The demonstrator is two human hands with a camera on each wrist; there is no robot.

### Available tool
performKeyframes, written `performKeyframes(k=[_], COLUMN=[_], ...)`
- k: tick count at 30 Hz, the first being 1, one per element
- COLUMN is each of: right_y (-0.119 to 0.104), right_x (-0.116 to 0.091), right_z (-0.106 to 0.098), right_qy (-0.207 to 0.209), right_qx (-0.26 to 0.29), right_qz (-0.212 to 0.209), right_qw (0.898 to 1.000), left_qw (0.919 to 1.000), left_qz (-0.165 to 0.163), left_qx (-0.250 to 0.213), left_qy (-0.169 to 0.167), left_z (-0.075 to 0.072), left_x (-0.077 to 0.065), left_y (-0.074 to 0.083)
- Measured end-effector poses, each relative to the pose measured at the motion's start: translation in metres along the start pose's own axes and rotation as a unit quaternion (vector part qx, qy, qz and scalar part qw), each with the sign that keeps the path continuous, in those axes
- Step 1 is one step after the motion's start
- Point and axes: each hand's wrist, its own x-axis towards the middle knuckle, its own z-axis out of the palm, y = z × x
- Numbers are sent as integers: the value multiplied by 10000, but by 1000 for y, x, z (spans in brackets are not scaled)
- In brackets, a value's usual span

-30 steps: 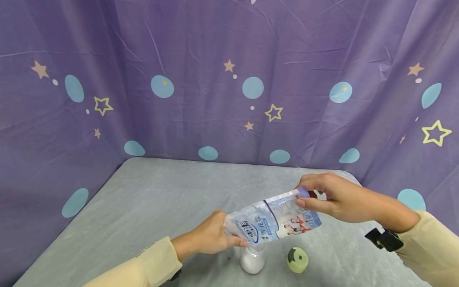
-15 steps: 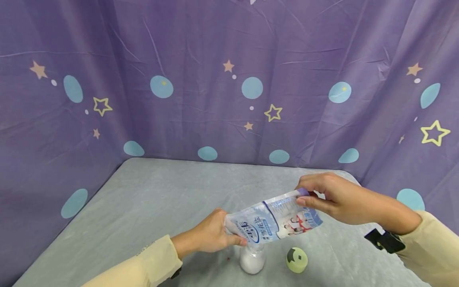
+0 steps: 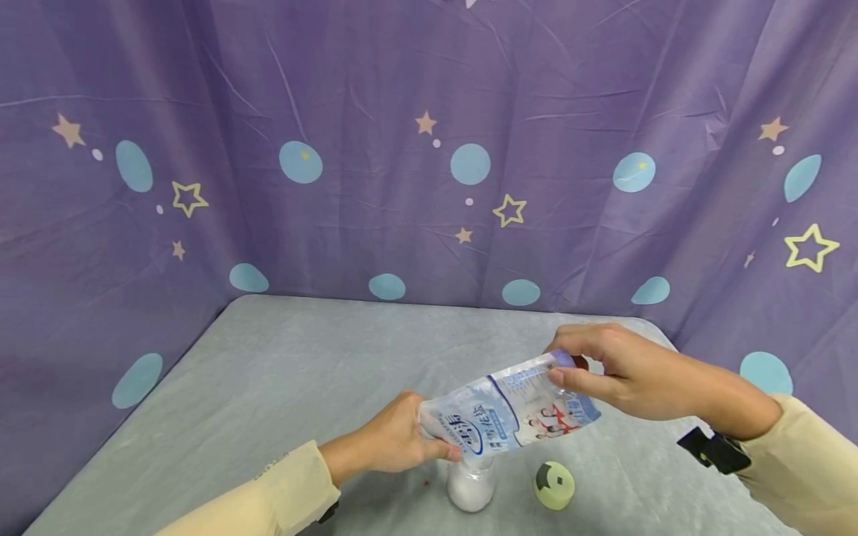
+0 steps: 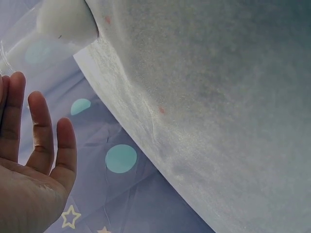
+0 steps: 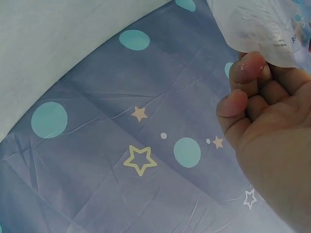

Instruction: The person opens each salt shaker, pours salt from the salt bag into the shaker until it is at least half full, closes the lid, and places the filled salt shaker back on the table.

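A blue and white printed salt bag is held slanted, its left end lower, over a clear jar with white grains inside. My left hand grips the bag's left end near the jar mouth, which the bag covers in the head view. Up at the bag's raised right end, my right hand pinches the purple-edged corner between thumb and fingers. In the left wrist view the jar shows beside my fingertips, white filling its base. The right wrist view catches a pale part of the bag above curled fingers.
A round green lid with a dark pattern lies right of the jar on the grey-covered table. A purple curtain with stars and dots stands behind and along both sides.
Both hands keep their hold on the bag, which stays slanted over the jar. The right hand and the bag's raised end have shifted very slightly left.
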Motion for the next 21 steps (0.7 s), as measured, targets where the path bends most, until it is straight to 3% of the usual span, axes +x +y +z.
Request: performKeyframes(k=[14,21], right_y=[-1,-2], right_x=[0,1], right_z=[-1,0], right_qy=[-44,117], right_qx=[-13,-285], right_qz=[8,-233], right_qw=[10000,9993], left_qw=[10000,10000], left_qz=[-4,30], left_qx=[-39,32], left_qy=[2,3], left_z=[1,1], left_x=[-1,0], left_y=[1,1])
